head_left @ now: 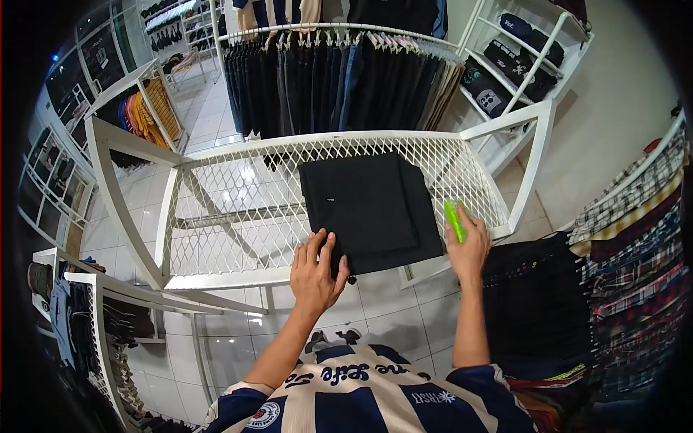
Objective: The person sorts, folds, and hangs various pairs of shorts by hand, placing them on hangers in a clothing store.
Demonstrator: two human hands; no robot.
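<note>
A black folded garment (364, 206) lies on a white wire-mesh shelf (216, 238), with a small pale mark near its left side. A second black layer shows beyond its right edge. My left hand (315, 270) rests on the garment's near left corner, fingers stretched out and thumb apart. To the right of the garment, my right hand (469, 245) is closed around a bright green, slim object (454, 220). It is held upright over the mesh, apart from the cloth. What kind of object it is, I cannot make out.
Behind the shelf, a rail holds many dark trousers (325, 86) on hangers. Checked shirts (635, 252) hang at the right. Caps or bags (512, 61) fill a rack at the back right. White frame posts (123, 202) rise at the shelf's ends. Tiled floor (390, 328) shows below.
</note>
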